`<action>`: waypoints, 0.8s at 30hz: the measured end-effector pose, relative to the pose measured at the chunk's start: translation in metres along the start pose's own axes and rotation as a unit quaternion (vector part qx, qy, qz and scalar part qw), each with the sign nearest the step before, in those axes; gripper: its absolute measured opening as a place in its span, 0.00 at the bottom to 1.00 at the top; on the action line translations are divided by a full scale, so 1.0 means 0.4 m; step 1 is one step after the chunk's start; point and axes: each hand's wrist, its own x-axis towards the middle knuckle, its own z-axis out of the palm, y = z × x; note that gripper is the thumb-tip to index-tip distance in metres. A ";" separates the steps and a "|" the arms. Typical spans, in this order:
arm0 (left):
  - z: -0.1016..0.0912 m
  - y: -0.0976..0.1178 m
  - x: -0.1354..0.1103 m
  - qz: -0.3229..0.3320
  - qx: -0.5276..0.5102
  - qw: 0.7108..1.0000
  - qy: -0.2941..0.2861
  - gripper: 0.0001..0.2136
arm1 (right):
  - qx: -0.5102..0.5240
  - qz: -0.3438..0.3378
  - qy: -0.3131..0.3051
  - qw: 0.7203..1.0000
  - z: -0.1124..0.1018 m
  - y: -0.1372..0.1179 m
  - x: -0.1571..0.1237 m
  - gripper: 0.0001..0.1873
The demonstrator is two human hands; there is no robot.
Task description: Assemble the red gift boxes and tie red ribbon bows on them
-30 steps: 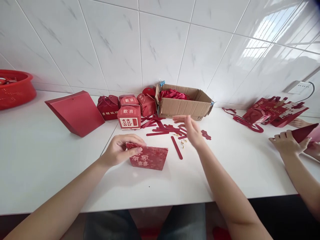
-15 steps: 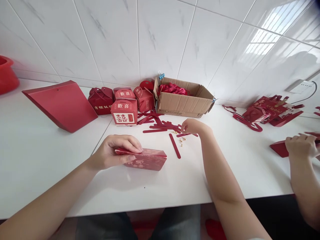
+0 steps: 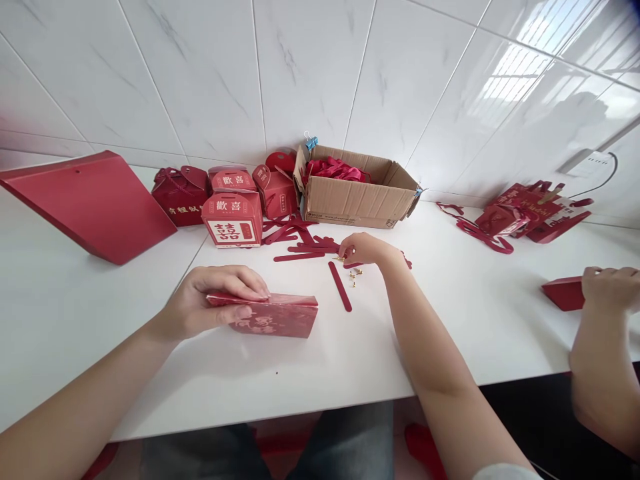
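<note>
My left hand (image 3: 220, 300) is closed around a flat red folded paper box (image 3: 280, 317) with pale printing on its front. The box is held on its edge, close to the white table. My right hand (image 3: 360, 248) has its fingers curled down at the small gold fasteners (image 3: 353, 275). Its fingertips are pinched together at the nearest fasteners; what they hold, if anything, is too small to make out. Several red strips (image 3: 300, 257) lie loose around and under that hand, with one red strip (image 3: 340, 287) set apart nearer me.
At the back stand a cardboard box (image 3: 350, 200) of red ribbons, several red gift boxes (image 3: 233, 220) and a large red folded piece (image 3: 95, 207). On the right lie red bags (image 3: 535, 213); another person's hand (image 3: 613, 290) holds a red piece (image 3: 563, 293) there.
The view has turned slightly, shifting everything left. My right hand has moved a little left over the gold fasteners and strips. The left hand keeps its grip on the red box.
</note>
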 end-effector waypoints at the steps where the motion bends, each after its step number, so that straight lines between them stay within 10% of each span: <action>1: 0.001 -0.001 0.000 0.000 -0.003 1.000 0.003 0.10 | 0.000 0.000 0.000 1.000 0.006 -0.001 0.005 0.12; 24: 0.015 -0.007 -0.002 -0.039 0.044 0.996 0.066 0.07 | -0.010 -0.048 0.125 0.991 0.073 -0.032 0.072 0.04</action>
